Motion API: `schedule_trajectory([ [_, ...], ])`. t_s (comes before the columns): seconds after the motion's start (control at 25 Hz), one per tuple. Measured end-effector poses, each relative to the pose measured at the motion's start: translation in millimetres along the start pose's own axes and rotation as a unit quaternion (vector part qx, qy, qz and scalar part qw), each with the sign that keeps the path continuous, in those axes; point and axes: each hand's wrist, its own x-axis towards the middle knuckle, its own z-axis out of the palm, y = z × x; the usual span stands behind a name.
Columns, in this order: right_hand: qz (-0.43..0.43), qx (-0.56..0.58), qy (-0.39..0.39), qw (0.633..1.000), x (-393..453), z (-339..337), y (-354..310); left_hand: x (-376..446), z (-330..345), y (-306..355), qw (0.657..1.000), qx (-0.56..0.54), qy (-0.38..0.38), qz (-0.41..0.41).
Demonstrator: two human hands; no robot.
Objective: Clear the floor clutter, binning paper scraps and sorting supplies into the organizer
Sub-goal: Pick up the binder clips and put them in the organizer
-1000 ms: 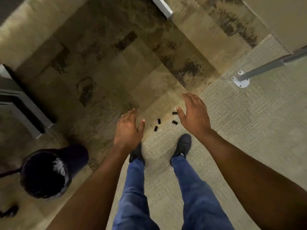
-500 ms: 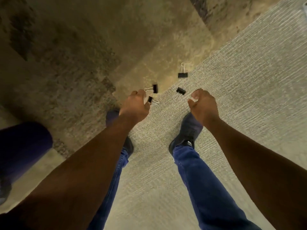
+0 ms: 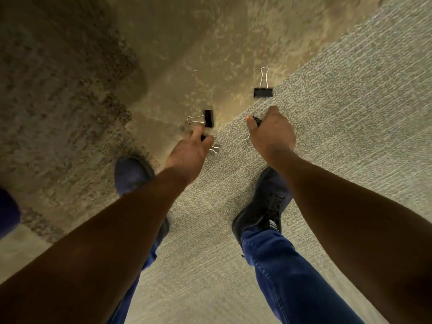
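Under me the carpet (image 3: 350, 113) runs pale and ribbed on my right, meeting mottled brown tiles on my left. My jeans (image 3: 287, 277) and dark shoes (image 3: 264, 202) stand below my arms. My left hand (image 3: 187, 155) pinches a binder clip (image 3: 214, 148); my right hand (image 3: 271, 134) curls round another (image 3: 256, 119). Two more lie loose: one (image 3: 208, 118) just beyond my left fingers (image 3: 197, 132), one (image 3: 263, 91) farther out on the seam. Since half a second ago both hands have dropped onto the clips.
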Motion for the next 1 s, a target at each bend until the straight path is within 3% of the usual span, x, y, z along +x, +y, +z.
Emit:
schedule_trajectory([
  [0.12,0.0,0.012,0.003,1.0,5.3,-0.5,-3.7,7.9,7.0,-6.6,1.0,-0.013,0.014,0.025],
  [0.2,-0.008,0.077,0.012,0.997,4.4,-6.2,-3.8,8.4,2.4,-9.7,0.997,-0.076,0.032,0.002],
  [0.28,0.005,0.24,0.009,0.971,5.8,-14.7,0.0,8.3,-6.9,-8.7,0.979,-0.173,0.091,-0.048],
  [0.32,0.038,0.35,-0.009,0.936,7.4,-20.4,2.0,9.9,-11.8,-8.3,0.962,-0.231,0.122,-0.083],
  [0.4,0.138,0.54,-0.072,0.827,9.7,-33.6,3.2,17.7,-25.0,-8.5,0.895,-0.377,0.141,-0.191],
  [0.44,0.172,0.593,-0.1,0.78,11.4,-38.2,3.6,22.4,-32.3,-9.0,0.846,-0.458,0.131,-0.241],
  [0.6,0.2,0.661,-0.13,0.712,21.3,-45.4,5.9,38.0,-59.2,-12.0,0.639,-0.712,0.075,-0.283],
  [0.64,0.203,0.678,-0.133,0.694,24.7,-46.9,7.2,41.4,-63.5,-12.6,0.6,-0.744,0.073,-0.284],
  [0.68,0.214,0.692,-0.137,0.676,29.2,-47.4,8.2,44.6,-65.7,-12.5,0.586,-0.754,0.073,-0.288],
  [0.72,0.226,0.694,-0.137,0.67,32.9,-47.6,8.3,48.0,-66.1,-12.4,0.609,-0.734,0.08,-0.291],
  [0.76,0.234,0.679,-0.129,0.684,36.0,-47.1,7.3,51.3,-65.3,-12.7,0.67,-0.676,0.093,-0.292],
  [0.8,0.224,0.629,-0.104,0.737,38.9,-45.3,6.0,54.3,-62.1,-13.5,0.758,-0.581,0.1,-0.28],
  [0.84,0.195,0.534,-0.064,0.82,42.1,-42.1,5.6,56.0,-57.1,-14.4,0.851,-0.452,0.096,-0.251],
  [0.88,0.145,0.411,-0.019,0.9,45.1,-37.3,5.6,56.6,-51.4,-13.9,0.921,-0.319,0.081,-0.206],
  [0.92,0.091,0.295,0.023,0.951,47.1,-32.6,4.3,55.9,-46.0,-12.6,0.961,-0.219,0.057,-0.16],
  [1.0,0.039,0.18,0.049,0.982,48.3,-27.1,-3.0,56.2,-35.2,-13.1,0.987,-0.124,0.038,-0.093],
])
